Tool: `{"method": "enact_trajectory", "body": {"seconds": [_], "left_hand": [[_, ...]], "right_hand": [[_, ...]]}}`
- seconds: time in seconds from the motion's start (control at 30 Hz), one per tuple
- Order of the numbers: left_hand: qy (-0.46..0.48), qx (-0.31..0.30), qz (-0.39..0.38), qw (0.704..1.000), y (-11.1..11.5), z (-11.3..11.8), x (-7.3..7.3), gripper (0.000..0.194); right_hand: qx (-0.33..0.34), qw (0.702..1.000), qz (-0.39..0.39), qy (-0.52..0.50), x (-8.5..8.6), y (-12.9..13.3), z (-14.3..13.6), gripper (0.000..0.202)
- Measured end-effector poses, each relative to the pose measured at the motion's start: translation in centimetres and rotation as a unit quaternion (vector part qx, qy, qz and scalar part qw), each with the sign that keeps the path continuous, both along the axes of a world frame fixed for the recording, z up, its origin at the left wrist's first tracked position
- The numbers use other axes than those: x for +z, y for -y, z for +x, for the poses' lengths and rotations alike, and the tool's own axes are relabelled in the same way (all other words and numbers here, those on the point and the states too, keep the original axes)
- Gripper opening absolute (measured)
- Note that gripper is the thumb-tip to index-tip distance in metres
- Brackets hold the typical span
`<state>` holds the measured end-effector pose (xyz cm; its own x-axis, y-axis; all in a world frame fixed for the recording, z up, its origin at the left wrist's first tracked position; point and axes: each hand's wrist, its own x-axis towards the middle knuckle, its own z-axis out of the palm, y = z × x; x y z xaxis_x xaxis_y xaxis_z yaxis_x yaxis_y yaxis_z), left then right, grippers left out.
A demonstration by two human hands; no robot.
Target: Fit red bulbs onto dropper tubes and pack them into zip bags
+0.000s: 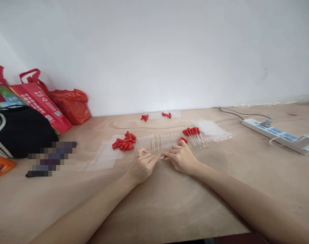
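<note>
My left hand (144, 166) is closed, its fingertips pinching a thin glass dropper tube (161, 157). Against the tube's right end, my right hand (181, 158) pinches a red rubber bulb (165, 156), mostly hidden by the fingers. Just beyond the hands lie two rows of bare glass tubes, a left row (145, 143) and a right row (169, 141). Another red bulb (183, 139) shows behind my right hand; whether the hand touches it I cannot tell. A pile of red bulbs (124, 142) lies left, and several droppers with bulbs fitted (195, 137) lie right.
Clear plastic bags lie at left (105, 156) and right (210, 127); another bag (155, 115) with red bulbs (144, 117) lies by the wall. A power strip (276, 133) with cables is at right. Red bags (70, 103) and a black bag (24, 130) stand left.
</note>
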<state>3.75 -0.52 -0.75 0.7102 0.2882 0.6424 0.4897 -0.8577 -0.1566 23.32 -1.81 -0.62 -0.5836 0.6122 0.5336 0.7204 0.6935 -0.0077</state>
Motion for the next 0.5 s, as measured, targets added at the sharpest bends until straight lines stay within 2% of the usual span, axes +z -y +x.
{"method": "enact_trajectory", "body": {"seconds": [0.1,0.2,0.27,0.4,0.43,0.5], "left_hand": [[0.030,-0.011,-0.002,0.999,0.0,0.0,0.0,0.017],[0.062,-0.005,-0.016,0.998,0.1,0.1,0.0,0.016],[0.081,0.004,-0.032,0.996,0.1,0.2,-0.1,0.017],[0.108,0.006,-0.080,0.991,0.3,0.4,-0.2,0.019],[0.111,0.004,-0.097,0.989,0.3,0.4,-0.2,0.021],[0.115,0.010,-0.130,0.985,0.4,0.4,-0.1,0.025]], "right_hand": [[0.003,0.998,-0.043,-0.055,0.0,0.0,0.4,0.020],[-0.014,0.978,-0.115,-0.175,-0.2,-0.1,0.6,0.039],[-0.019,0.943,-0.181,-0.277,-0.6,-0.1,0.4,0.046],[0.036,0.841,-0.288,-0.457,-1.2,-0.1,-1.2,0.035],[0.048,0.823,-0.297,-0.482,-1.2,-0.1,-1.5,0.033],[0.051,0.807,-0.298,-0.507,-1.0,-0.4,-1.6,0.035]]}}
